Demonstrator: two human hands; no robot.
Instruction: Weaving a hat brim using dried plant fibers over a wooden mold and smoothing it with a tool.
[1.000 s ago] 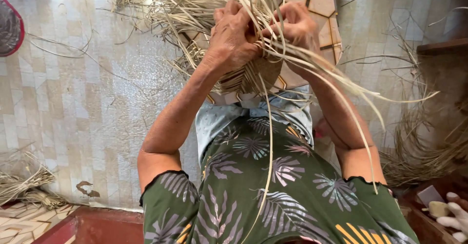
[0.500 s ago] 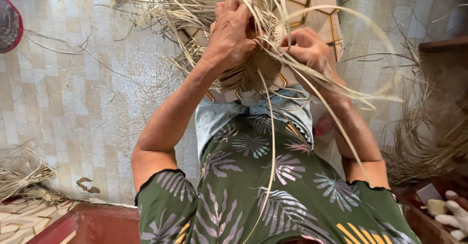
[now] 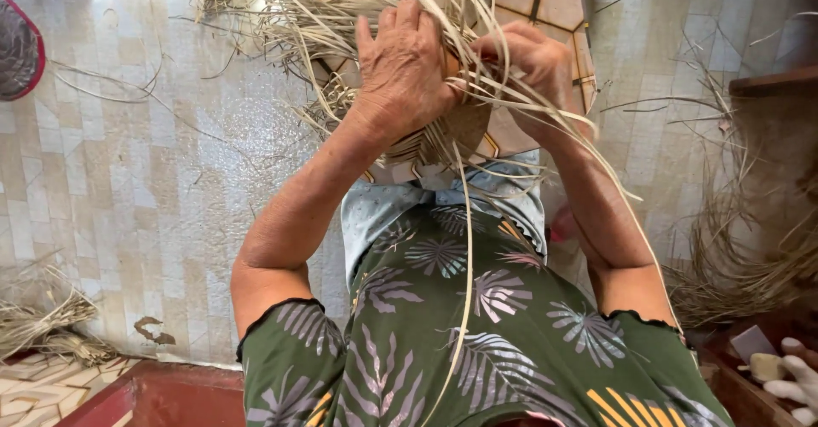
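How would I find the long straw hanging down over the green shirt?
Start at the two hands, left and right, gripping a bundle of pale straw at the top. One long strand drops from under them straight down the middle of the green leaf-patterned shirt. It hangs alone, while the other strands fan sideways.

The left hand [image 3: 407,67] lies spread over a woven straw piece [image 3: 443,141], fingers pressing loose pale straw strands [image 3: 341,18] against it. The right hand [image 3: 530,59] grips strands just beside it, touching the same piece. One long strand [image 3: 467,282] hangs down over the green leaf-patterned dress [image 3: 460,333]. Straw bundles [image 3: 733,265] lie at the tiled floor's [image 3: 145,180] right edge.
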